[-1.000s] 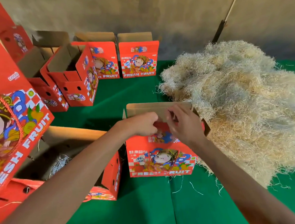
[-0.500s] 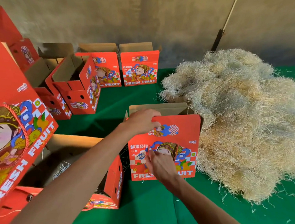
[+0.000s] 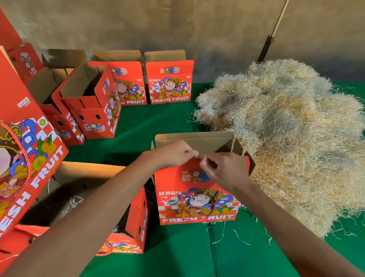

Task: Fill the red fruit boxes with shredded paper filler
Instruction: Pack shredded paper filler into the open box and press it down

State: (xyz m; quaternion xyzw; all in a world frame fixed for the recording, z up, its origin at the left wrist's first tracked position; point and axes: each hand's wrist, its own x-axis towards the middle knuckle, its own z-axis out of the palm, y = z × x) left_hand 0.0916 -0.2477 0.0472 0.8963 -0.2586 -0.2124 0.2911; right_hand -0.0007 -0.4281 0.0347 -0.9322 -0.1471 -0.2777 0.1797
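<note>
The red box being worked on stands upright on the green tabletop, just left of the big heap of shredded paper, close enough that filler can be scooped across without a reach. Its printed face is turned toward the person, and its long axis runs left to right across the view, with the mouth pointing up.

Both hands meet at the top edge of the front flap. The left hand has its fingers curled over the flap's rim, a closed grip that seems meant to steady the box. The right hand pinches the same edge between thumb and fingertips, apparently folding the red flap forward and down so the opening stays clear. The brown back flap stands up behind them.

Whether any filler already lies inside this box is hidden by the hands and flap. A neighbouring open box at lower left shows a few strands inside. More open boxes wait in a row by the wall, mouths up.
</note>
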